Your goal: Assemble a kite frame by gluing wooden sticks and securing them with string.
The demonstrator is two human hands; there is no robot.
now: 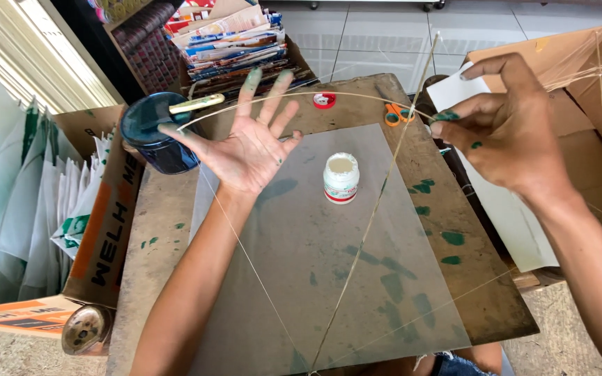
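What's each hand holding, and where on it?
Right hand pinches the right end of the thin bowed stick between its green-stained fingertips. Left hand is spread open, palm up; the stick crosses its fingers, not gripped.

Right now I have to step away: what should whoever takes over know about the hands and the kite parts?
Left hand: open, palm up, fingers spread, green-stained tips, holding nothing.
Right hand: pinching one end of the bowed thin stick.
Straight stick lies across the translucent sheet on the board.
White glue jar stands open; its red lid and orange scissors lie behind.
Whether anything is glued: cannot tell.
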